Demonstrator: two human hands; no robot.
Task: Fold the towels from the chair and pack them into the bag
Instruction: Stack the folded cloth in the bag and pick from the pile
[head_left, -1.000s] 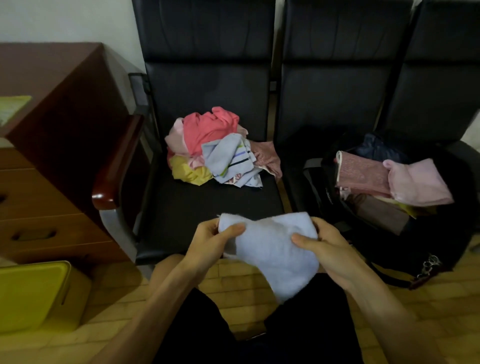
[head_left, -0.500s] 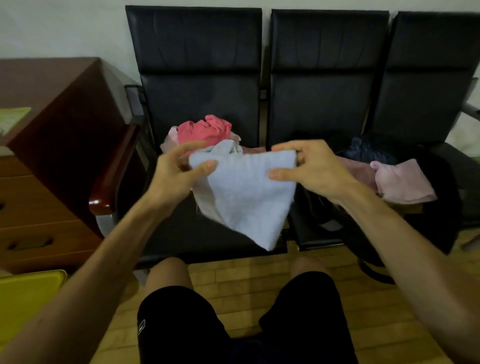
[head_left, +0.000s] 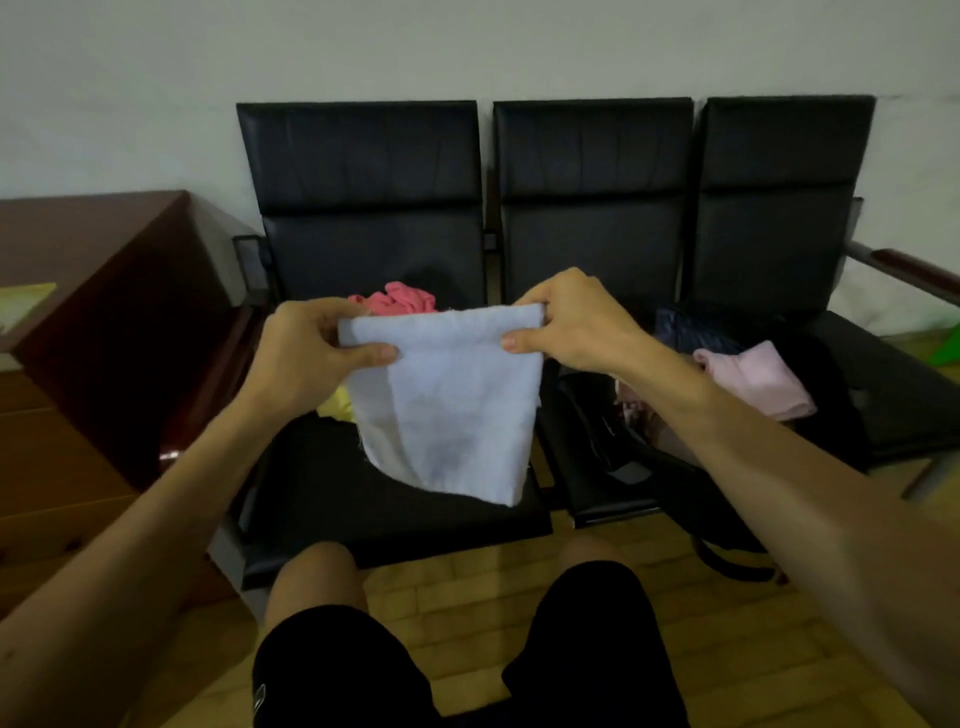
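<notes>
A pale blue towel (head_left: 452, 410) hangs in the air in front of me, held up by its top edge. My left hand (head_left: 311, 353) pinches its upper left corner and my right hand (head_left: 566, 322) pinches its upper right corner. Behind the towel, a pile of towels (head_left: 400, 300) lies on the left seat of the black chair row (head_left: 395, 504); only pink and yellow bits of it show. The open black bag (head_left: 613, 441) sits on the middle seat, with a folded pink towel (head_left: 753, 382) and a dark one on top.
A brown wooden cabinet (head_left: 104, 322) with drawers stands at the left, close to the chair's armrest. A wooden armrest (head_left: 914, 267) juts out at the far right. My knees in black shorts are below, over a wooden floor.
Both hands have lifted the blue towel higher and drawn its top edge out straight. The view has tilted up, showing more wall.
</notes>
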